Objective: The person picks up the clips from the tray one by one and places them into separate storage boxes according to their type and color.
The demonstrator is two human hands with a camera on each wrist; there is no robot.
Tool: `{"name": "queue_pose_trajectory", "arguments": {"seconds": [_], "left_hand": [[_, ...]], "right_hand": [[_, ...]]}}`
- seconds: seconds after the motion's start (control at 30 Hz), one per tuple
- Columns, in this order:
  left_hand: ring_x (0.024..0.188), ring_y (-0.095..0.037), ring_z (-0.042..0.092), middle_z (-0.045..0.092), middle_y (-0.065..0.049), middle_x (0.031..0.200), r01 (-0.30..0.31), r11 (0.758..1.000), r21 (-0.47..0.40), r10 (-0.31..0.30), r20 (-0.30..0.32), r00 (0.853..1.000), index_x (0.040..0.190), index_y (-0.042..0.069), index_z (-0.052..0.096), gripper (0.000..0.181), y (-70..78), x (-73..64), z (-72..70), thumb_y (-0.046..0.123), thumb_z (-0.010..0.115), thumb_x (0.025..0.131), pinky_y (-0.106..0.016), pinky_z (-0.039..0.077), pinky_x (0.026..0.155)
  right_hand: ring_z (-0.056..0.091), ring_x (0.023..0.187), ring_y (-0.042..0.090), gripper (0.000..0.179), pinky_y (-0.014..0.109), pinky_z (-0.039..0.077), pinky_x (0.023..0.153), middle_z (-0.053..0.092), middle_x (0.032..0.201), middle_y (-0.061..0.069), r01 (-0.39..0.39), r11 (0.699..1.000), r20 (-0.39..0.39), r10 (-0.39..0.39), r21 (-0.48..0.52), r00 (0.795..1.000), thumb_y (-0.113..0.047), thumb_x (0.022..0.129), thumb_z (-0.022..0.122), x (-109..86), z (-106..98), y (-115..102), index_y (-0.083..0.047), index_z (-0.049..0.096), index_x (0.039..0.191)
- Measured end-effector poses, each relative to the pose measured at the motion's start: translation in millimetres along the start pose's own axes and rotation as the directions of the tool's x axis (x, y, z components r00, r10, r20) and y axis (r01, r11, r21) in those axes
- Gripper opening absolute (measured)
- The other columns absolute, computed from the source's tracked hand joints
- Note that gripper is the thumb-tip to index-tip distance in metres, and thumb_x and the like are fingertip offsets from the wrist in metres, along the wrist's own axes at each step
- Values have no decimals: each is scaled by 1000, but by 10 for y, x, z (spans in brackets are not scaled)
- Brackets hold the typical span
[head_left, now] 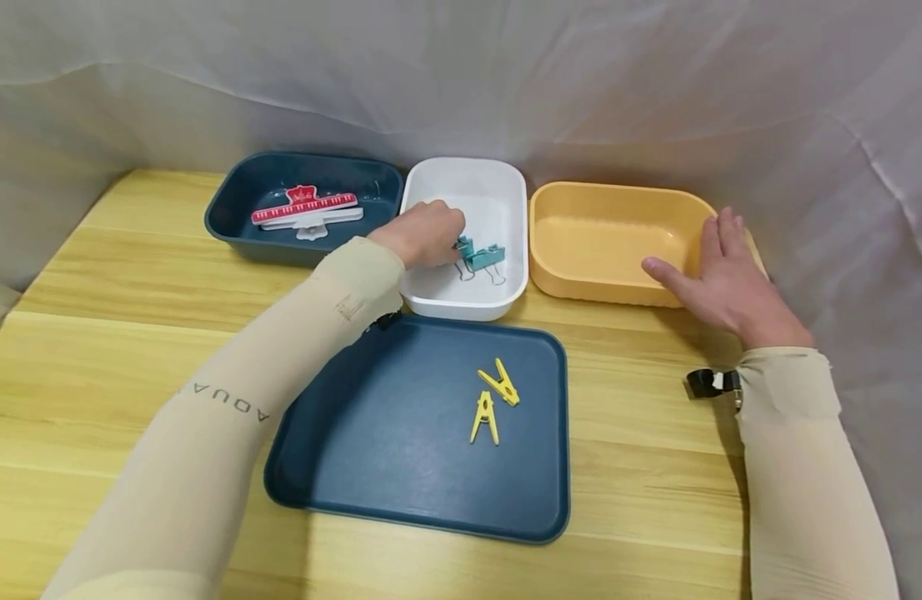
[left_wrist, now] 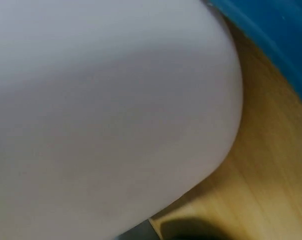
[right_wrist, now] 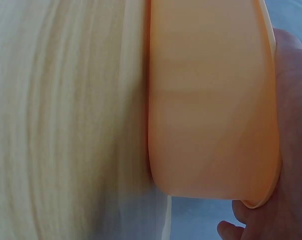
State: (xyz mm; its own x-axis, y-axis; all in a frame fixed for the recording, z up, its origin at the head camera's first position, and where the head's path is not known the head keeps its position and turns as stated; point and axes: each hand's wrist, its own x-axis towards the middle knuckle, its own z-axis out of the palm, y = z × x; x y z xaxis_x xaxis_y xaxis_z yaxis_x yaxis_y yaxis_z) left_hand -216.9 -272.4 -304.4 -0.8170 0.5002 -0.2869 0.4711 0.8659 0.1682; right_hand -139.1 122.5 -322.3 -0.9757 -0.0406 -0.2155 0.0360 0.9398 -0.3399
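My left hand (head_left: 429,233) reaches into the white bin (head_left: 464,310) with curled fingers, pinching a teal binder clip (head_left: 465,247) at the fingertips. Just right of it a second teal binder clip (head_left: 487,257) lies in the bin, its wire handles toward me. My right hand (head_left: 734,287) rests with straight fingers against the right end of the yellow bin (head_left: 603,287), thumb over its rim. In the right wrist view, part of that hand (right_wrist: 296,120) lies along the bin's rim. The left wrist view shows the white bin's outer wall (left_wrist: 115,125) without the fingers.
A dark blue bin (head_left: 281,250) at the back left holds a red clip (head_left: 303,207) and a white clip (head_left: 311,221). Two yellow clothespins (head_left: 485,417) lie on the blue tray (head_left: 401,467) in front. Grey cloth (head_left: 461,75) hangs behind the wooden table (head_left: 641,467).
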Motion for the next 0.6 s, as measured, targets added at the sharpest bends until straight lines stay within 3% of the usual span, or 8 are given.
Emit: {"name": "queue_pose_trajectory", "arguments": {"seconds": [0.4, 0.6], "left_hand": [[104, -27, 66, 69, -15, 125, -3, 998, 58, 2, 13, 1000, 136, 4, 62, 39, 32, -20, -27, 23, 66, 102, -41, 56, 105], [101, -26, 66, 69, -14, 123, 3, 999, 46, -3, 11, 1000, 135, 5, 63, 38, 30, -32, -29, 24, 65, 102, -40, 56, 103]], "right_hand": [[-37, 153, 36, 114, 71, -2, 125, -41, 162, 10, 7, 1000, -14, -7, 3, 1000, -79, 96, 37, -27, 4, -30, -4, -25, 157], [-36, 153, 36, 115, 72, 0, 124, -41, 162, 9, 3, 1000, -15, -3, -1, 1000, -80, 96, 36, -32, 5, -23, -5, -25, 157]]}}
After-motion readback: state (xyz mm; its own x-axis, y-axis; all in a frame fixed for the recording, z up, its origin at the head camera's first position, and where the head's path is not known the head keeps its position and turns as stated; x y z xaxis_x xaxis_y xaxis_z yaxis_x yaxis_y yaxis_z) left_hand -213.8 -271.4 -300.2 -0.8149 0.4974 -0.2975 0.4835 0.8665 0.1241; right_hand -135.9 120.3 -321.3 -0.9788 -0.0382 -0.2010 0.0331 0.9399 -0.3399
